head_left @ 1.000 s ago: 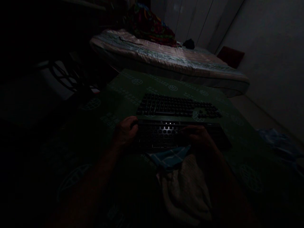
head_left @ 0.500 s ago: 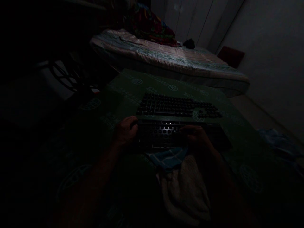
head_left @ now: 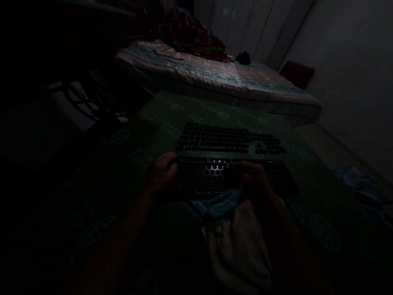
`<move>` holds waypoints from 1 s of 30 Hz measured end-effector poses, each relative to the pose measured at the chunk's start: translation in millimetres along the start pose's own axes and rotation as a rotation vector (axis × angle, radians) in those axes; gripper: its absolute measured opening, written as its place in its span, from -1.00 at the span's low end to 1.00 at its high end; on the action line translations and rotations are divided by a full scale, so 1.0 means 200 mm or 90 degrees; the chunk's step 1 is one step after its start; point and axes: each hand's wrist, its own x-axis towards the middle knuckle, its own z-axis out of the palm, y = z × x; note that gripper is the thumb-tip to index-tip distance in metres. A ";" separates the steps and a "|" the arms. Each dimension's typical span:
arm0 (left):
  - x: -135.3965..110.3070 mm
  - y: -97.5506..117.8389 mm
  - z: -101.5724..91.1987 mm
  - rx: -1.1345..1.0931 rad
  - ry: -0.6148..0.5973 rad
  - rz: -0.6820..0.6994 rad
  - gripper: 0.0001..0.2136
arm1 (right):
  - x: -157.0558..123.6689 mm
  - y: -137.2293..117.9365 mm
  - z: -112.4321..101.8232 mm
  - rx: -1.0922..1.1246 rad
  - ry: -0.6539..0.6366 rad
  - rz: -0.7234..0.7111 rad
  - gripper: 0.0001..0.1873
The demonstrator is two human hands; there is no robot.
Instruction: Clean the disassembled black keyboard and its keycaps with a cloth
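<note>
A dark keyboard base (head_left: 211, 180) without keycaps lies across the green covered table, light catching the round key openings in its middle. My left hand (head_left: 162, 171) is closed around its left end, thumb on the near side. Over the base's upper middle, my right hand (head_left: 253, 174) is closed, fingertips at the far strip of the frame. A cloth (head_left: 239, 241), blue checked at one part and beige at another, hangs from beneath my right palm toward me; it seems gripped there, though darkness hides the fingers' hold. Just beyond lie the loose black keycaps (head_left: 227, 137), set out in keyboard order.
Beyond the green table cover (head_left: 147, 135) stands a bed (head_left: 215, 78) with a patterned red blanket (head_left: 196, 37) on it. A dark spoked wheel (head_left: 81, 100) is at the left. Bluish fabric (head_left: 362, 184) lies low at the right, near the wall. The room is very dim.
My right fingertips have shifted slightly away from me, toward the far edge of the keyboard base. My left hand keeps its place; the view has tilted a little.
</note>
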 end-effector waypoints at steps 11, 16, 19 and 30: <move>0.00 0.02 -0.01 0.002 -0.007 -0.011 -0.69 | 0.00 -0.04 -0.01 -0.007 -0.053 0.021 -0.86; 0.00 0.01 -0.01 0.010 -0.007 -0.018 -0.69 | 0.00 -0.03 -0.01 0.047 -0.002 0.017 -0.85; 0.00 0.01 -0.01 0.009 -0.002 -0.020 -0.68 | 0.01 -0.01 0.00 0.024 -0.004 -0.019 -0.84; 0.00 0.01 -0.01 0.002 -0.002 -0.013 -0.68 | -0.01 -0.04 -0.10 0.016 -0.117 0.052 -0.87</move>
